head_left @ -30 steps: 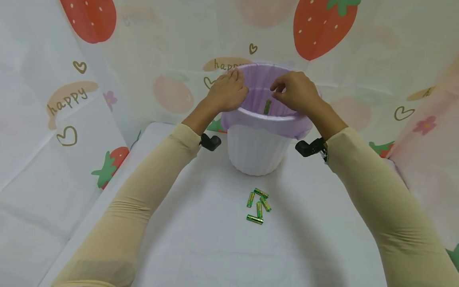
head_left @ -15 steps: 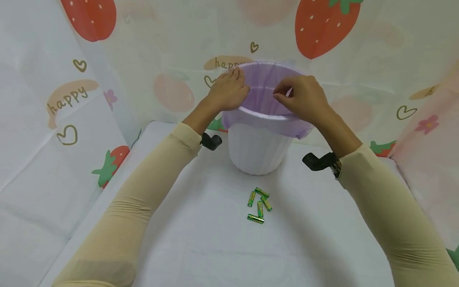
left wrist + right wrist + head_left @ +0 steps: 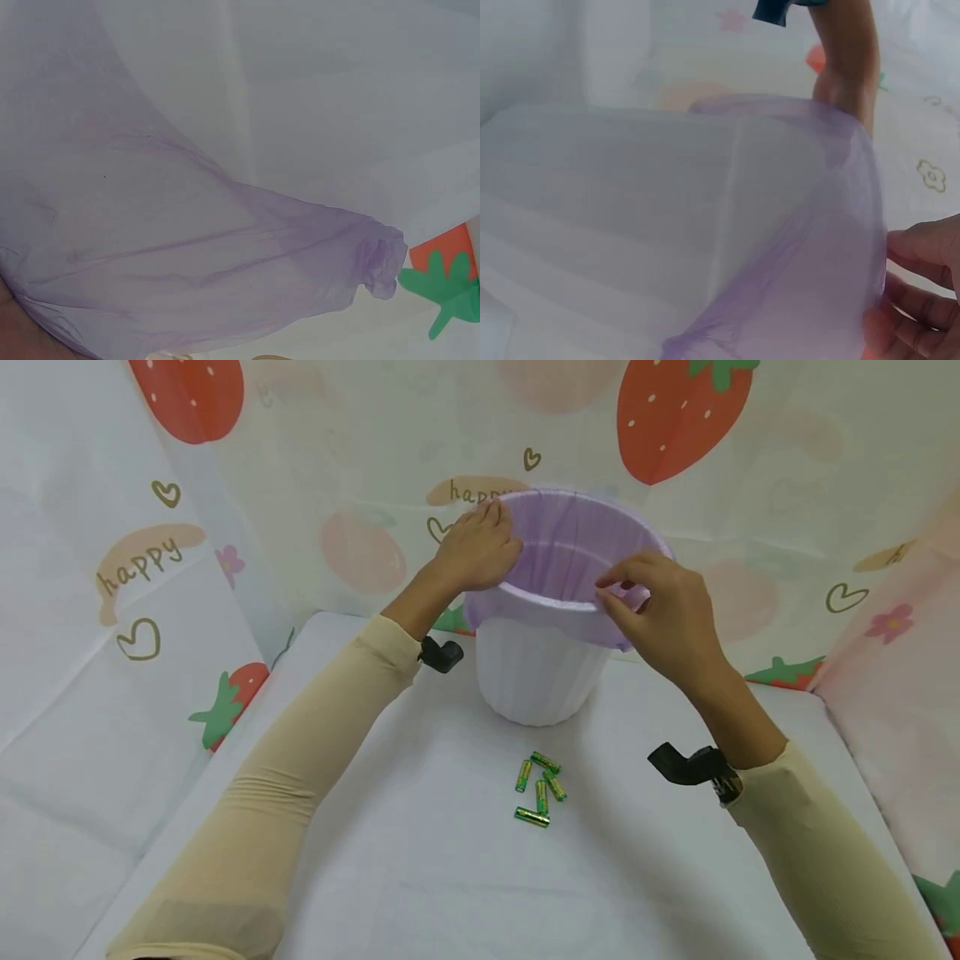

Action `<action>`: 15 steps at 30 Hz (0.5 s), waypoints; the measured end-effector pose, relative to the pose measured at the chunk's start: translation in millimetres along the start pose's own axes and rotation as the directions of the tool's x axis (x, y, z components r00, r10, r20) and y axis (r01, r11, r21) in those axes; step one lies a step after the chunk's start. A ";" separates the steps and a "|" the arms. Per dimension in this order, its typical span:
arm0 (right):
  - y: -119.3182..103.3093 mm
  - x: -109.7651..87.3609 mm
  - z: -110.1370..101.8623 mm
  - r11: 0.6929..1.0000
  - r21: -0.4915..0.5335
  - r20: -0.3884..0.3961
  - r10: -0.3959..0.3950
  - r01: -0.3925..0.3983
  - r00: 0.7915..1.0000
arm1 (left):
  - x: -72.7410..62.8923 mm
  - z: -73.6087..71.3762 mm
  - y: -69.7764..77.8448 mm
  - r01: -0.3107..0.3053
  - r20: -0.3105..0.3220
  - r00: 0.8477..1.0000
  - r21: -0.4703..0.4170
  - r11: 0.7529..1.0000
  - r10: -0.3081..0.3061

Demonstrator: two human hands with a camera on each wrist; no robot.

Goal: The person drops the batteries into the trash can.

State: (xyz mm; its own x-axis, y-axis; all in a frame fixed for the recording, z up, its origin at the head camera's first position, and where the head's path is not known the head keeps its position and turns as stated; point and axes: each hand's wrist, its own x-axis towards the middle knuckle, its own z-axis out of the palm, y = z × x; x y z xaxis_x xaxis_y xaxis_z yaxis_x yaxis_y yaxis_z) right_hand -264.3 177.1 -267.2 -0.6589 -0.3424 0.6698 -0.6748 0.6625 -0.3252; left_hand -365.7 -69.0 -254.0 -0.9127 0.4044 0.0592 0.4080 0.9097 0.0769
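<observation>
A white trash can (image 3: 540, 677) stands on the table, lined with a thin purple trash bag (image 3: 562, 531) folded over its rim. My left hand (image 3: 480, 550) holds the rim at its left side, fingers outside and thumb toward the inside. Over the right front rim hovers my right hand (image 3: 667, 610), its thumb and forefinger loosely bent with nothing seen between them. In the right wrist view its fingers (image 3: 922, 247) are close to the bag's edge. Several green AA-size batteries (image 3: 542, 796) lie loose in front of the can. The can's bottom is hidden.
The table (image 3: 450, 868) is covered in white cloth. Just behind the can hangs a strawberry-printed curtain (image 3: 360, 427), with more curtain on both sides. A black wrist camera (image 3: 441, 655) sits on the left wrist, another camera (image 3: 690, 766) on the right.
A battery seen falling inside the can a second ago is out of sight now. My right hand has moved right and down toward the near rim. My left hand has stayed on the rim.
</observation>
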 end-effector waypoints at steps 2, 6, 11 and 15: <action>-0.6 -5.4 0.3 1.000 0.009 -0.015 -0.009 0.009 1.000 | 0.6 0.4 -0.4 0.002 0.001 1.000 0.001 1.000 -0.002; -5.1 -20.1 0.6 0.999 0.023 -0.049 -0.022 0.023 0.999 | 1.2 0.7 -0.6 0.004 0.003 1.000 -0.001 1.000 -0.004; -11.5 -40.5 1.3 0.997 0.048 -0.081 -0.049 0.053 0.996 | 1.3 -0.4 -0.2 0.013 0.012 1.000 -0.014 1.000 -0.013; -14.5 -57.9 5.0 0.996 0.073 -0.065 -0.053 0.057 0.997 | 1.1 -0.4 0.3 0.013 0.013 1.000 -0.011 1.000 -0.013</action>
State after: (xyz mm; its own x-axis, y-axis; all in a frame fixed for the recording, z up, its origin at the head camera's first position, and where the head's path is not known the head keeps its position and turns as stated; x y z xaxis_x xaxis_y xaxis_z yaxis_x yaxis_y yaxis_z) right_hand -218.0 183.9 -304.6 -0.5996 -0.3329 0.7278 -0.7340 0.5911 -0.3344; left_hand -366.6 -68.3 -253.5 -0.9181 0.3936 0.0457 0.3962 0.9139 0.0888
